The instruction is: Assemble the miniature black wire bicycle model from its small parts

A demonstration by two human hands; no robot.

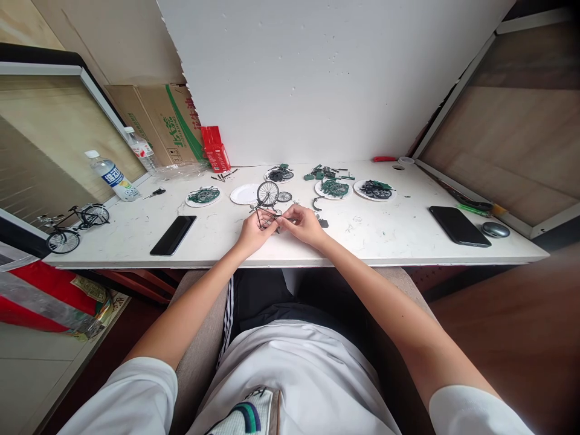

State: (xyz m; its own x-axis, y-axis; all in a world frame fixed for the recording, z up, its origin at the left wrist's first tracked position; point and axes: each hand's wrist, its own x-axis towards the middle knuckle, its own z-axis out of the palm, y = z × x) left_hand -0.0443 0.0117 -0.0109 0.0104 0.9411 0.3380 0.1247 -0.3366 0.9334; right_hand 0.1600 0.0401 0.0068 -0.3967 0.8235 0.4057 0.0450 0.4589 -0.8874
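Near the table's front edge, my left hand (pixel 257 234) is closed on a small dark model bicycle (pixel 267 194), whose spoked wheel stands up above my fingers. My right hand (pixel 302 225) meets it fingertip to fingertip, pinching at the model's near side. Whatever sits between the right fingertips is too small to make out. Just behind the hands lies a loose spoked wheel (pixel 284 197). A curved dark part (pixel 316 203) and a flat dark green piece (pixel 323 223) lie beside my right hand. A white paper plate (pixel 240 194) is behind my left hand.
Paper plates of green and black model parts (pixel 203 196) (pixel 335 188) (pixel 375 190) line the table's back. A finished-looking model bicycle (pixel 77 225) stands far left, near bottles (pixel 113 175). Phones lie left (pixel 173 235) and right (pixel 458 226). A red box (pixel 215 149) stands behind.
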